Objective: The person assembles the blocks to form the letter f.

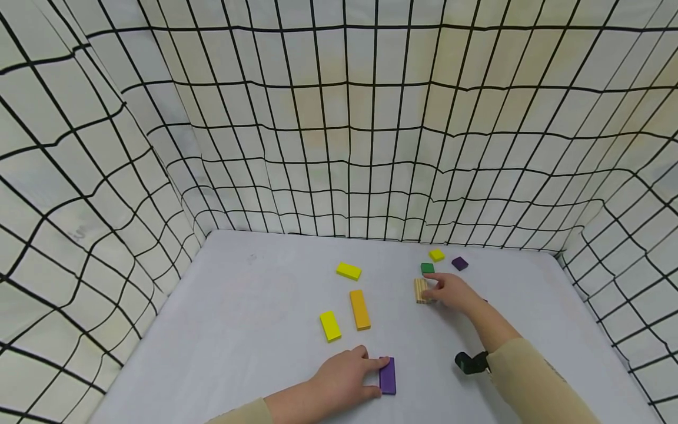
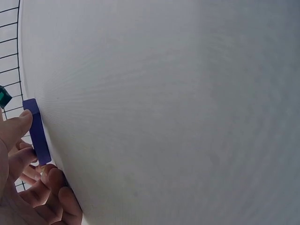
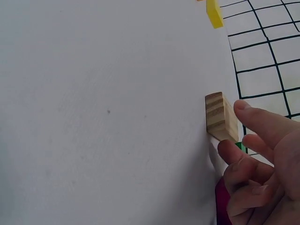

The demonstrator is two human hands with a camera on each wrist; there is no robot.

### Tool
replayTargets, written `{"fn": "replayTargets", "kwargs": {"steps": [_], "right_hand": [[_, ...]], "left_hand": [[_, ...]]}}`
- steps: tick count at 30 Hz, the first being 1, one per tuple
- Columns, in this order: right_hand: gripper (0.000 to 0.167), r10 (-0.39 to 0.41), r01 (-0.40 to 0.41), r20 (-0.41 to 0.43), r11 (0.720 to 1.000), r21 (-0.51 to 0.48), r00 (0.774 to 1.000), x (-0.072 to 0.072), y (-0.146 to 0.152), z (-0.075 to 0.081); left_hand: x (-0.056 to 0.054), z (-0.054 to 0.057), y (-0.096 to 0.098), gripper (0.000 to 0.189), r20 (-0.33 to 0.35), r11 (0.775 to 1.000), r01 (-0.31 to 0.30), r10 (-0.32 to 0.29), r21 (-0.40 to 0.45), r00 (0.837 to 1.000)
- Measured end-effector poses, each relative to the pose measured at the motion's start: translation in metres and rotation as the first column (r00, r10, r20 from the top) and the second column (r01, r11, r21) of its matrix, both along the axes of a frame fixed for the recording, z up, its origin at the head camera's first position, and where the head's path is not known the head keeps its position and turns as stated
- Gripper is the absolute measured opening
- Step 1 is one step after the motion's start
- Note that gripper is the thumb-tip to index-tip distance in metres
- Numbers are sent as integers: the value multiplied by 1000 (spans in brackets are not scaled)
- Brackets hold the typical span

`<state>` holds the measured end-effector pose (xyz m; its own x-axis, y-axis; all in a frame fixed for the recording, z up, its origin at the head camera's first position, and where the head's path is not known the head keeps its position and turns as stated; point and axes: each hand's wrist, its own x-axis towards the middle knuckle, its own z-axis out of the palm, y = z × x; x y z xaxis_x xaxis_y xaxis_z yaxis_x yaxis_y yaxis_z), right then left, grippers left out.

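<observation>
A flat purple block [image 1: 388, 377] lies near the front of the table, and my left hand [image 1: 344, 377] pinches it between thumb and finger at its two ends. In the left wrist view the same purple block [image 2: 38, 136] stands out against the white surface, with a fingertip on its near face. Farther back on the right, my right hand [image 1: 452, 292] reaches to a striped natural-wood block [image 1: 420, 291]. The right wrist view shows this wooden block [image 3: 216, 115] with thumb and fingertips spread close beside it, a small gap at the upper fingertip.
Two yellow blocks [image 1: 330, 326] and an orange block [image 1: 360, 310] lie left of centre. Beyond the right hand are a green block [image 1: 427, 268], a small yellow block [image 1: 436, 255] and a dark purple block [image 1: 459, 263]. Black netting [image 1: 346, 129] over white walls borders the table [image 1: 238, 330].
</observation>
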<state>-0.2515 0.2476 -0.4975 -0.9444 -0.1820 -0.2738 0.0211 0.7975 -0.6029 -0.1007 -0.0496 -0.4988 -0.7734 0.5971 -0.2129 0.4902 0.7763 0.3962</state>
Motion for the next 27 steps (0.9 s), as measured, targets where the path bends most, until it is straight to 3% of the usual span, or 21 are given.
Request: {"fn": "replayTargets", "kwargs": {"steps": [6,13,18,27], "right_hand": [[70,-22,21,56,1000,6,998,-1,-5,0],[65,-51,50,60,998,23,997,1,-9,-3],[64,-94,96,76,995,-24,993,5,-10,-5],[62,-146,149,36,986,-77,989,16,-15,-7]], "left_hand": [[0,1,0,58,9,1000,2,-2,-2,1000],[-1,0,-1,58,-5,1000,13,-13,0,1000],[-1,-1,0,58,-7,1000,14,-14,0,1000],[-1,1,-1,58,-15,1000,16,-16,0,1000]]}}
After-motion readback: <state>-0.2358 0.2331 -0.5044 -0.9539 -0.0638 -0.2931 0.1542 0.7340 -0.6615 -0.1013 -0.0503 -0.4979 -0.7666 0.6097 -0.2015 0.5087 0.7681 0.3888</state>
